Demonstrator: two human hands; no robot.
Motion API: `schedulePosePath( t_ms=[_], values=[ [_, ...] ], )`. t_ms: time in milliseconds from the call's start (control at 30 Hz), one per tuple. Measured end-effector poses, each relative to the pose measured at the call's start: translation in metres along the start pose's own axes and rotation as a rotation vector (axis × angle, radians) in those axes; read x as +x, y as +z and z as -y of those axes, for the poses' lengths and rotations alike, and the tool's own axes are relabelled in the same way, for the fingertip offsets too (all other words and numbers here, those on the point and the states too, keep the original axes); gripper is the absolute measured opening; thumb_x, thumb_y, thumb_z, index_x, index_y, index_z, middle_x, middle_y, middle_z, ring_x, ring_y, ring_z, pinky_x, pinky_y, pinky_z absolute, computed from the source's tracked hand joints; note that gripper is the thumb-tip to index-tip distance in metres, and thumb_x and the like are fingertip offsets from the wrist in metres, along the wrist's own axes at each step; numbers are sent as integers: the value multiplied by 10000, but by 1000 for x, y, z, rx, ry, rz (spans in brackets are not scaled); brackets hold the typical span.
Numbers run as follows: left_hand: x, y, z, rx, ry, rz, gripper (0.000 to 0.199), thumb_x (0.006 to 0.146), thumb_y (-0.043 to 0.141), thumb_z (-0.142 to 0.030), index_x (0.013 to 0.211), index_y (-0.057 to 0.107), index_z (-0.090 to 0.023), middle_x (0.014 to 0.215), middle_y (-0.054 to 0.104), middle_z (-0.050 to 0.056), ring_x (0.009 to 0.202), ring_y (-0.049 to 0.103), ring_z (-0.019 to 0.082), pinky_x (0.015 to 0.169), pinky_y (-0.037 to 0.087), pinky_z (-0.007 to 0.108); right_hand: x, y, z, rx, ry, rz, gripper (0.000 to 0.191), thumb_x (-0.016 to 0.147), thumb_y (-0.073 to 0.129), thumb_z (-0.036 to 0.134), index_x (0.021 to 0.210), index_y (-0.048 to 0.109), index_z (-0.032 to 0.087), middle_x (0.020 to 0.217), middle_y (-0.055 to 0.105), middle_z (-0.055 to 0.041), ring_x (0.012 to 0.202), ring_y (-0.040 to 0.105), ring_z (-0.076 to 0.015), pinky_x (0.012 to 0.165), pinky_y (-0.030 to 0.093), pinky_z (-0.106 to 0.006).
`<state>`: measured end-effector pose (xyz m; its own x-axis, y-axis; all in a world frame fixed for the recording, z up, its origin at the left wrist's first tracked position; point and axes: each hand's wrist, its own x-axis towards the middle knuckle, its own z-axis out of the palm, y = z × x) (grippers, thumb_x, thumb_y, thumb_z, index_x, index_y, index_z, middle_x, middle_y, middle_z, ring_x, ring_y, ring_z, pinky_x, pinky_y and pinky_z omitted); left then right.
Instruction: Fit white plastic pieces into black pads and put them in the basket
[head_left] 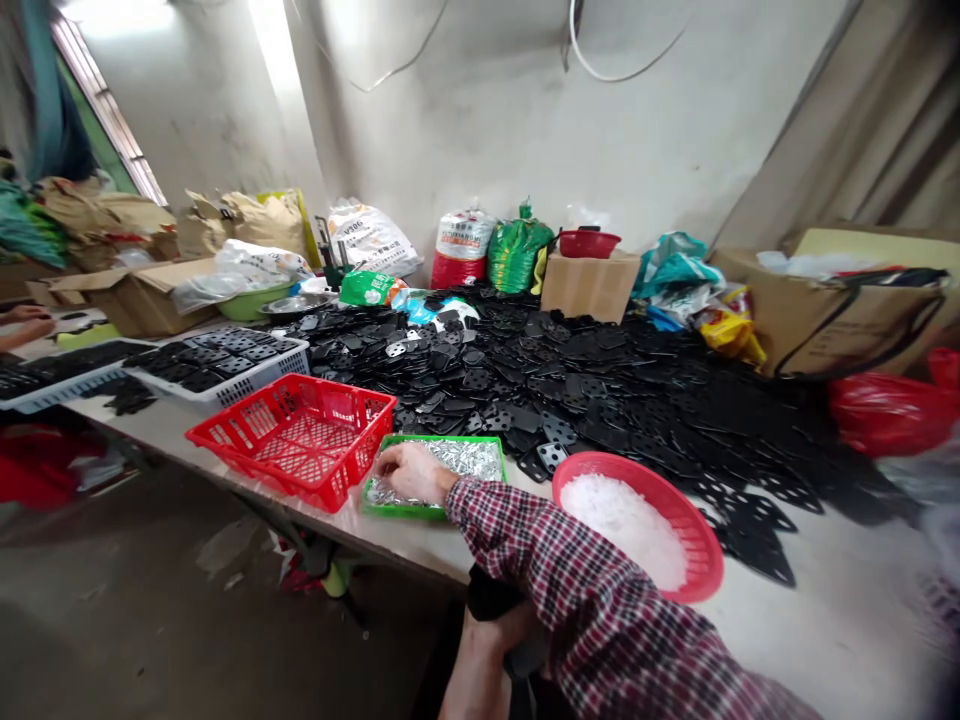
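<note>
My right hand (411, 474), in a red-and-white checked sleeve, reaches across into a shallow green tray (491, 440). Small shiny metal pieces (469, 458) fill that tray. The fingers are bent down among the pieces; whatever they pinch is too small to make out. Low in the view, my left hand (512, 628) is partly covered by the right sleeve. Something black (489, 594) shows beside it, and its fingers are hidden. A red basket (330, 485) without contents stands left of the tray. To the right, a round red basket (705, 560) holds white, translucent bits (622, 520).
Flat black plates with holes (517, 370) lie heaped across the table. White baskets (289, 365) of black plates stand left. Behind are a cardboard box (589, 285), filled sacks (459, 250) and plastic bags. Another person's hand (26, 322) shows at far left.
</note>
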<state>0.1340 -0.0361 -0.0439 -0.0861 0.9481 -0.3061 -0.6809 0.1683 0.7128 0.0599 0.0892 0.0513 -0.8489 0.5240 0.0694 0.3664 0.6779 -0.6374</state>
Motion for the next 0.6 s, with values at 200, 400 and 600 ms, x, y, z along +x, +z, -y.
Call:
schedulePosePath(
  t_ms=[200, 400, 600],
  values=[
    [-25, 1, 4, 89, -80, 32, 467, 548, 861, -461, 810, 710, -105, 589, 670, 72, 503, 624, 218, 534, 481, 337, -17, -9, -6, 124, -31, -5, 330, 740, 457, 55, 924, 715, 151, 778, 692, 3, 628, 584, -99, 571, 437, -176],
    [-26, -2, -9, 119, -39, -8, 335, 519, 876, -396, 656, 688, -155, 493, 594, 20, 473, 579, 196, 481, 436, 301, -35, -3, 22, 136, -125, 5, 236, 739, 509, 99, 809, 723, 167, 781, 699, 4, 734, 605, -120, 675, 447, -187],
    [-44, 0, -18, 52, 90, -42, 291, 671, 793, -397, 632, 663, -139, 597, 590, 23, 521, 519, 132, 510, 422, 271, -46, 0, 28, 38, -118, 16, 247, 736, 503, 120, 806, 737, 155, 729, 702, -18, 655, 589, -134, 599, 423, -213]
  ],
)
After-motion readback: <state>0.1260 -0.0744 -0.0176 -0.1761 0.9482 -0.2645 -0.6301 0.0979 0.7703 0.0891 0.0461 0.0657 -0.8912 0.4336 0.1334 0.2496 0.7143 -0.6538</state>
